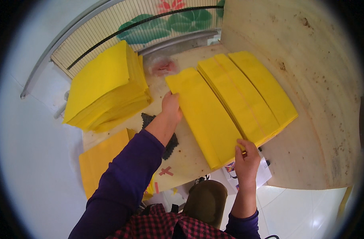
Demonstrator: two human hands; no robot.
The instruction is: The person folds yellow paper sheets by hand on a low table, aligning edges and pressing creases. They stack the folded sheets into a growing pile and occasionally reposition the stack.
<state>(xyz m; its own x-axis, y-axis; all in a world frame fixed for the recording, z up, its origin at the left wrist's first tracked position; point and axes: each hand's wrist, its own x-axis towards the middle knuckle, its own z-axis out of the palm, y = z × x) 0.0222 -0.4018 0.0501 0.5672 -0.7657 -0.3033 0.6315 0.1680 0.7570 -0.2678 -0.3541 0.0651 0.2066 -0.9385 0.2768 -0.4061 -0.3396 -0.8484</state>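
A long folded bundle of yellow paper [204, 119] lies slantwise on the wooden table, nearest to me of three side by side. My left hand [172, 106] grips its left edge near the far end, some fingers hidden beneath. At its near right corner, my right hand [247, 157] is closed, thumb and fingertips on the edge. Just beyond it sit the second bundle [237, 91], with a thin pinkish line along its top, and the third bundle [263, 81].
At the far left rises a tall stack of yellow sheets [102, 79]; a lower orange-yellow stack [104, 155] is closer. A dark jagged-edged cloth [172, 146] lies under my left forearm. A wooden panel [309, 99] walls the right side. Clear plastic [162, 65] lies at the back.
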